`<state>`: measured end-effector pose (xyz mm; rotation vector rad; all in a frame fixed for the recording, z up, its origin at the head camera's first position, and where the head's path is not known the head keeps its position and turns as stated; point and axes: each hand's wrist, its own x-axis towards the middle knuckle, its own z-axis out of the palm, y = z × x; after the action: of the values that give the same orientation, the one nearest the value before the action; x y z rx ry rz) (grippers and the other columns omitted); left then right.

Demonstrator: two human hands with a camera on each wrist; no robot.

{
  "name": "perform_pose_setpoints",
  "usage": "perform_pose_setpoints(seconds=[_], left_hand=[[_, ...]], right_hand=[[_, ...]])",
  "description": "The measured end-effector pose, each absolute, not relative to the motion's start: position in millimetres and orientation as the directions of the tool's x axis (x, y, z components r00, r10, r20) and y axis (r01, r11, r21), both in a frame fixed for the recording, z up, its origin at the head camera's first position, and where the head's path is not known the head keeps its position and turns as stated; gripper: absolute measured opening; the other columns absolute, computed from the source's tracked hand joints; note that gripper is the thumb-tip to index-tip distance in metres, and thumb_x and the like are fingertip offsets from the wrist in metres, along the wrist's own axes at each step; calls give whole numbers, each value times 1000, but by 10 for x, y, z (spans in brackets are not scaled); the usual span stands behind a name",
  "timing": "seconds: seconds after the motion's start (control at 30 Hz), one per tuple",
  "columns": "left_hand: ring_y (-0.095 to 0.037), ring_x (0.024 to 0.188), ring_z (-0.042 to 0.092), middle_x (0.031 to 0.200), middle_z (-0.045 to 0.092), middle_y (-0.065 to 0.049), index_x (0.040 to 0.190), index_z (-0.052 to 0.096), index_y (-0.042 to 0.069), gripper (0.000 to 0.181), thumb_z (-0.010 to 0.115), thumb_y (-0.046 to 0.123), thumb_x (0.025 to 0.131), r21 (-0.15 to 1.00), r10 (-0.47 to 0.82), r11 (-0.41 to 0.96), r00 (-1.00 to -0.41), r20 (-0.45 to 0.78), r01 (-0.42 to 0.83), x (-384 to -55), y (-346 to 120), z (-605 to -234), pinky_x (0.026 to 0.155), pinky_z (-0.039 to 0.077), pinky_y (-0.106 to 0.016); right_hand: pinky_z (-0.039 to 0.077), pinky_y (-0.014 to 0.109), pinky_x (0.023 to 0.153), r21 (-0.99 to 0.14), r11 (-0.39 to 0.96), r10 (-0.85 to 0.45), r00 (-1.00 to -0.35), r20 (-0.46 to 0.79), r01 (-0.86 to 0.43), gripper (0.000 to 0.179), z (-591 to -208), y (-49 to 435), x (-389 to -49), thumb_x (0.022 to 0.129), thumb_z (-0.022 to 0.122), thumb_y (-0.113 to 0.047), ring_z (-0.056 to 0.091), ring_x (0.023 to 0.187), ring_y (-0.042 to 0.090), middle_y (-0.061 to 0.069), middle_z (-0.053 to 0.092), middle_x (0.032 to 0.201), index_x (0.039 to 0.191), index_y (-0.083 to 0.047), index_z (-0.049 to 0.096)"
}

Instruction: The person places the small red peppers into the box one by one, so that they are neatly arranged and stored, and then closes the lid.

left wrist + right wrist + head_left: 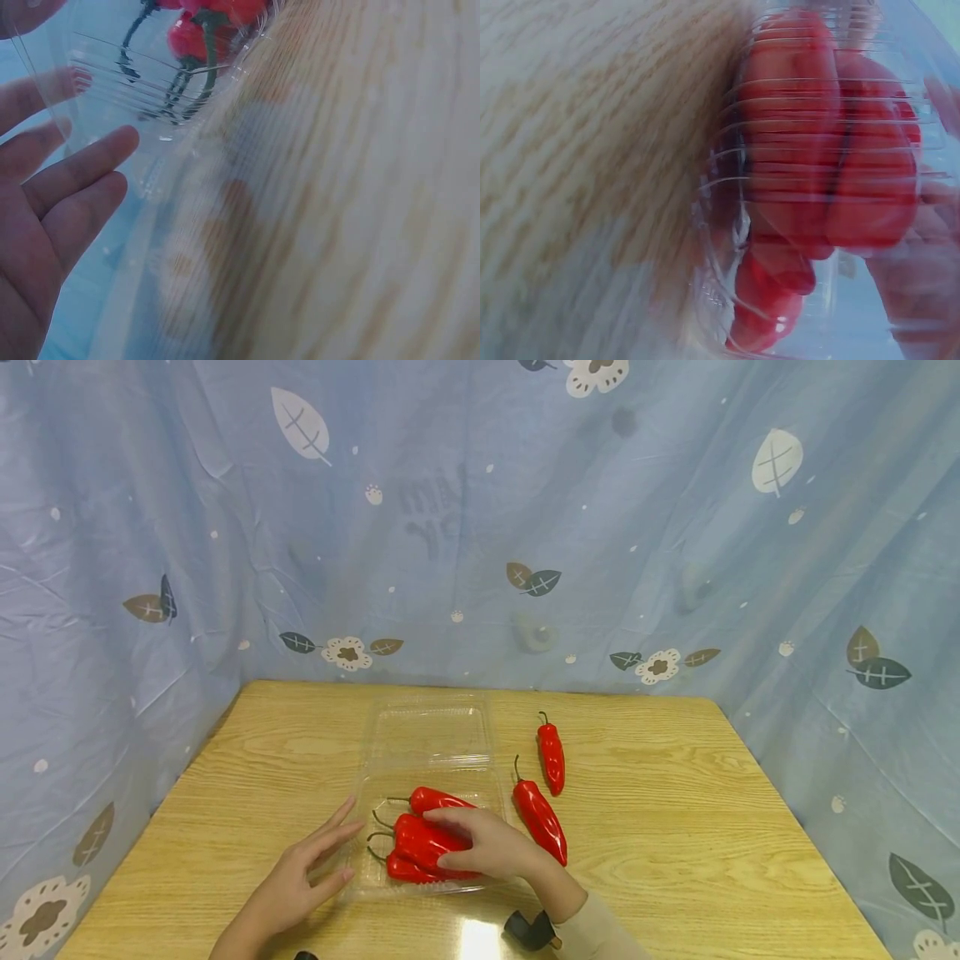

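A clear plastic clamshell box [360, 872] lies unfolded on the table, its lid [431, 710] towards the back. Several glossy red peppers [408, 870] with dark curved stems sit in the near half, stems to the left. My right hand [487, 843] reaches over the box from the right and grips the uppermost red pepper [415, 837] between thumb and fingers. At the box's left side is my left hand [300, 872], fingers spread and holding nothing. Through the clear wall, the left wrist view shows pepper stems [206, 67] and the right wrist view shows red pepper bodies [791, 142].
Two more red peppers lie right of the box, one nearer [540, 818] and one farther back [552, 758]. The wooden table [675, 827] ends at a blue curtain [465, 527] with leaf prints at the back and sides.
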<state>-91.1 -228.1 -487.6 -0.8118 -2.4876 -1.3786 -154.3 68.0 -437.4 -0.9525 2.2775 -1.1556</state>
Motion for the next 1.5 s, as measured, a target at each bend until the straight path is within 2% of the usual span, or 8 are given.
perform_pose_setpoints(seconds=[0.17,0.33,0.53,0.63,0.9,1.0,1.23,1.5], left_hand=[[-3,134,34,154,25,-20,136,49,3,53,66,2,86,727,377,416,-831,408,546,-913,-2277,-4870,101,37,-10],[-4,134,35,154,25,-19,137,48,3,54,66,2,86,733,378,413,-834,403,541,-914,-2280,-4868,101,36,-9],[-3,134,35,155,25,-17,137,49,5,54,67,4,86,742,371,417,-843,389,525,-917,-2287,-4878,101,36,-9],[-3,134,34,155,25,-17,137,49,5,54,67,4,86,739,370,419,-842,392,528,-921,-2285,-4875,101,35,-9],[-3,135,33,155,26,-18,137,49,4,54,67,3,86,734,371,415,-836,403,538,-923,-2283,-4876,101,34,-8],[-3,135,33,155,26,-18,137,49,4,54,67,3,86,731,372,420,-837,401,537,-922,-2283,-4875,101,34,-8],[-3,134,34,154,27,-18,136,50,5,54,68,3,85,715,365,441,-836,409,542,-916,-2282,-4875,101,34,-7],[-3,134,34,153,28,-20,136,50,4,55,68,2,84,707,371,439,-828,420,555,-917,-2280,-4876,101,34,-8]], right_hand=[[42,32,107,-850,373,-712,-702,-5,-372,53,-4339,735,-1537,88,67,-17,49,128,22,3,52,139,137,-10,50],[42,40,107,-869,340,-671,-741,43,-358,53,-4301,846,-1564,88,66,-16,48,130,26,6,51,140,137,-8,49],[38,42,108,-899,230,-625,-765,157,-372,53,-4290,1079,-1625,88,66,-11,47,130,31,16,51,139,137,-1,47],[37,43,108,-903,211,-593,-783,186,-374,53,-4289,1210,-1652,89,66,-11,46,131,31,16,51,139,137,-2,46],[36,48,108,-936,227,-483,-866,131,-268,55,-4310,1488,-1671,88,68,-16,45,132,31,12,49,141,138,-8,47],[35,50,108,-941,222,-461,-878,128,-254,56,-4329,1565,-1672,88,67,-14,43,133,33,15,47,143,139,-5,44],[32,45,110,-938,257,-408,-906,113,-233,55,-4384,1724,-1698,88,66,-12,42,133,33,20,46,142,138,-1,45],[31,49,110,-944,287,-374,-926,43,-160,57,-4450,1864,-1748,88,66,-12,40,134,39,25,44,141,137,3,43]])
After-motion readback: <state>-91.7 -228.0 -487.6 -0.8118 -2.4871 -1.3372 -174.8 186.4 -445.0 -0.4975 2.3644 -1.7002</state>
